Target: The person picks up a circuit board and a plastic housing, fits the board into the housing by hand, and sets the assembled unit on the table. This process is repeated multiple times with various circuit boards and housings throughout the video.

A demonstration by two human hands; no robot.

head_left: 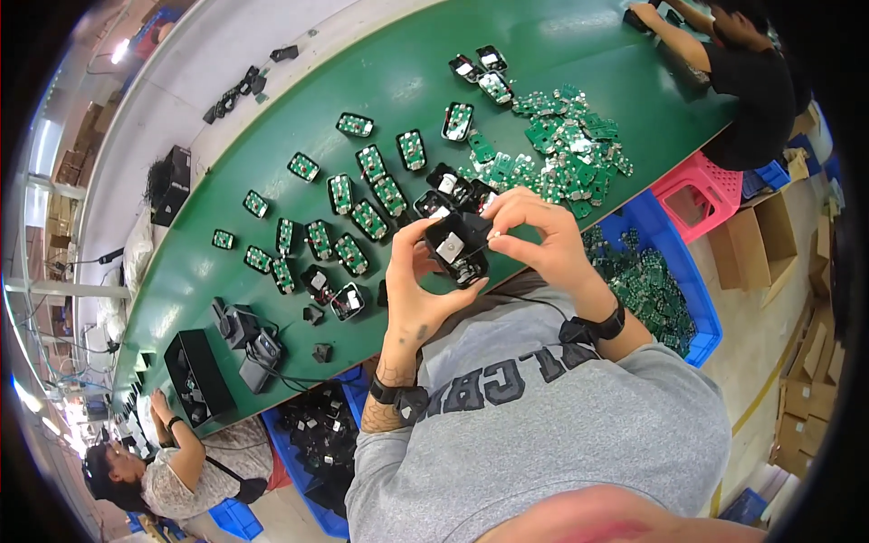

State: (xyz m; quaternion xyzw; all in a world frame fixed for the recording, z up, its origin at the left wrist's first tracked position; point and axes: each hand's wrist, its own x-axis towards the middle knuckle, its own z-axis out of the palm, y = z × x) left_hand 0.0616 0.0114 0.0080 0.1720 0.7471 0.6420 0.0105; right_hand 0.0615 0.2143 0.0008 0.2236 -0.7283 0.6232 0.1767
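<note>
My left hand [418, 282] is wrapped round a black plastic housing [440, 262], held open side up above the front edge of the green table. Inside the housing sit a silvery-white block and some small parts. Close to its right rim, my right hand [541, 242] pinches a small white piece [495, 236], apparently a plug on a thin dark wire; the fingertips partly hide it. Just beyond my hands stand more open black housings [450, 184] with white parts inside. Farther left, several housings fitted with green circuit boards [369, 219] are spread over the table.
Loose green circuit boards [566, 149] lie heaped at the right. Blue bins with boards [709, 312] and black parts [312, 434] stand below the front edge. A black box [201, 380] and dark devices [258, 348] are at left. Co-workers [756, 86] [154, 471] sit at both ends.
</note>
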